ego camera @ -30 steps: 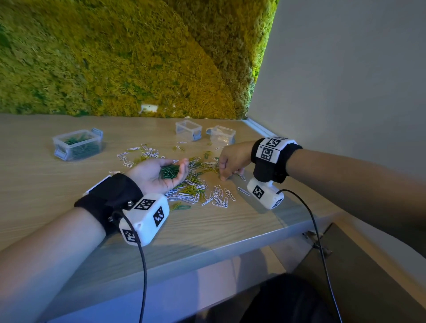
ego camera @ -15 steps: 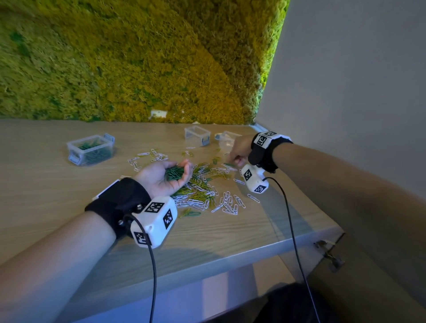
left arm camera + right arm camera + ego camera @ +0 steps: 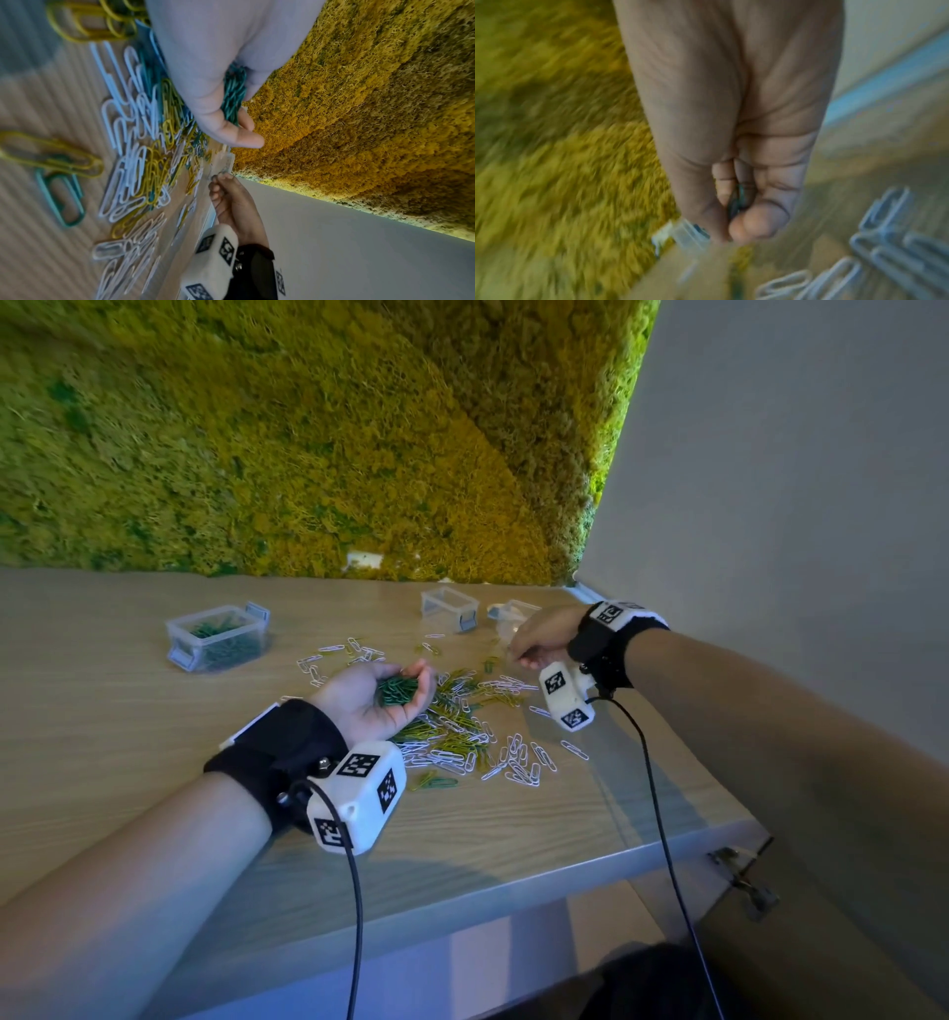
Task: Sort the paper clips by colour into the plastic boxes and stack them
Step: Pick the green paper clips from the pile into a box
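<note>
Honestly the right wrist view is a smeary mess, but you can still make out the right hand [image 3: 731,142] with fingers curled in and the thumb pinching a dark green clip [image 3: 736,201] against them; the box edge [image 3: 687,235] past the fingertips is just a pale blur. In the head view that hand [image 3: 539,636] sits over the far right of the table [image 3: 102,737], and it covers a good part of the clear box [image 3: 513,613] behind it, so I can't tell what's inside. The left hand [image 3: 375,695] is palm up and cupped around a bunch of green clips [image 3: 398,690], fingers curled but not closed tight. From the left wrist view the palm [image 3: 218,60] blocks most of that bunch, only a few teal-looking clips [image 3: 233,97] poke out. The main pile of clips [image 3: 462,737], white, yellow and green mixed, lies loose on the table just beside and under the left hand. One open box [image 3: 215,642] with green clips sits well off to the left, another empty-looking box [image 3: 449,608] near the back. The table is pale wood grain, the wall [image 3: 308,444] behind it is covered in yellow-green moss, and a plain grey wall [image 3: 796,480] runs down the right side.
</note>
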Tool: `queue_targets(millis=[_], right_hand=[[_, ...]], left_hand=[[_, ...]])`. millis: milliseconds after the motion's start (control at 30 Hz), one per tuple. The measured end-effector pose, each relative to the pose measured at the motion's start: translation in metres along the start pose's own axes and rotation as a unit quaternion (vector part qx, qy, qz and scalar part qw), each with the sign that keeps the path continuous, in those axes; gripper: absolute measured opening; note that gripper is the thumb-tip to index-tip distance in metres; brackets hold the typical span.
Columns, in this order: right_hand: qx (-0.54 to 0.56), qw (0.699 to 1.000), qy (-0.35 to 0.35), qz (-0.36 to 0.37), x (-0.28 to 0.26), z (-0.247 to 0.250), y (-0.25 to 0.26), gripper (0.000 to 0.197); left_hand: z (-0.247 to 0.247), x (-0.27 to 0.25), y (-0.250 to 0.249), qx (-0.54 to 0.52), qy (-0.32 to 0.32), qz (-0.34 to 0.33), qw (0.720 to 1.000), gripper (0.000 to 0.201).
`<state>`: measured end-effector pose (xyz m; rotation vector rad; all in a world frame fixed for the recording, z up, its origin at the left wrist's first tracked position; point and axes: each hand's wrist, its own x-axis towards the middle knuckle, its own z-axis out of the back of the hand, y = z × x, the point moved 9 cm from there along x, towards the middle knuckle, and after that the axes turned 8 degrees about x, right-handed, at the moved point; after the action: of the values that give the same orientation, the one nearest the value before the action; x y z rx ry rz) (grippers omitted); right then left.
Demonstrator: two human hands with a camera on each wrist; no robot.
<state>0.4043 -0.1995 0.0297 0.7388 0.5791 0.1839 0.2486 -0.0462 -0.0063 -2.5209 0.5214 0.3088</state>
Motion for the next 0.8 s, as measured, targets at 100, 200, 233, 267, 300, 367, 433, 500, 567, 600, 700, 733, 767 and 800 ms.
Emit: queue_targets(millis=[100, 200, 233, 267, 300, 367, 433, 500, 567, 600, 700, 733, 767, 800], right_hand=[[0.265, 0.964, -0.029, 0.004, 0.006, 0.002, -0.008, 0.017], [0.349, 0.932, -0.093, -0.019, 0.014, 0.004, -0.019, 0.017], [0.311, 0.945, -0.098, -0.032, 0.017, 0.001, -0.019, 0.008], [0.226, 0.969, -0.093, -0.045, 0.019, -0.001, -0.017, 0.005], [0.118, 0.989, -0.081, -0.048, 0.024, -0.003, -0.015, 0.014], [-0.082, 0.993, -0.084, -0.028, 0.027, -0.004, -0.005, 0.026], [-0.197, 0.974, -0.116, 0.002, 0.020, -0.005, 0.007, 0.023], [-0.196, 0.974, -0.110, 0.018, 0.016, -0.013, 0.016, 0.021], [-0.183, 0.979, -0.089, 0.012, 0.012, -0.023, 0.022, 0.028], [-0.121, 0.989, -0.089, 0.009, 0.008, -0.027, 0.026, 0.031], [0.269, 0.962, -0.027, 0.043, 0.000, -0.051, 0.050, 0.027], [0.366, 0.929, 0.019, 0.042, -0.008, -0.067, 0.061, 0.024], [0.442, 0.894, 0.062, 0.040, -0.017, -0.082, 0.074, 0.020], [0.486, 0.868, 0.094, 0.040, -0.023, -0.097, 0.084, 0.016]], left_hand=[[0.002, 0.001, -0.003, -0.004, -0.007, -0.008, 1.000, 0.033], [0.001, 0.000, -0.003, -0.005, -0.006, -0.011, 1.000, 0.033], [0.001, 0.000, -0.003, -0.008, -0.004, -0.011, 1.000, 0.032], [0.001, 0.000, -0.003, -0.009, -0.002, -0.012, 1.000, 0.032], [0.001, 0.000, -0.004, -0.009, -0.002, -0.012, 1.000, 0.032], [0.003, 0.001, -0.005, -0.006, -0.006, -0.013, 1.000, 0.032], [0.004, 0.002, -0.006, 0.004, -0.008, -0.017, 1.000, 0.032], [0.004, 0.003, -0.010, 0.026, -0.010, -0.033, 0.999, 0.031], [0.006, 0.004, -0.016, 0.039, -0.014, -0.046, 0.998, 0.031], [0.008, 0.005, -0.020, 0.039, -0.018, -0.052, 0.998, 0.031], [0.018, 0.007, -0.036, 0.023, -0.036, -0.077, 0.996, 0.032], [0.023, 0.007, -0.044, 0.016, -0.049, -0.094, 0.994, 0.032], [0.027, 0.007, -0.052, 0.011, -0.066, -0.113, 0.991, 0.033], [0.030, 0.005, -0.059, 0.006, -0.084, -0.131, 0.988, 0.033]])
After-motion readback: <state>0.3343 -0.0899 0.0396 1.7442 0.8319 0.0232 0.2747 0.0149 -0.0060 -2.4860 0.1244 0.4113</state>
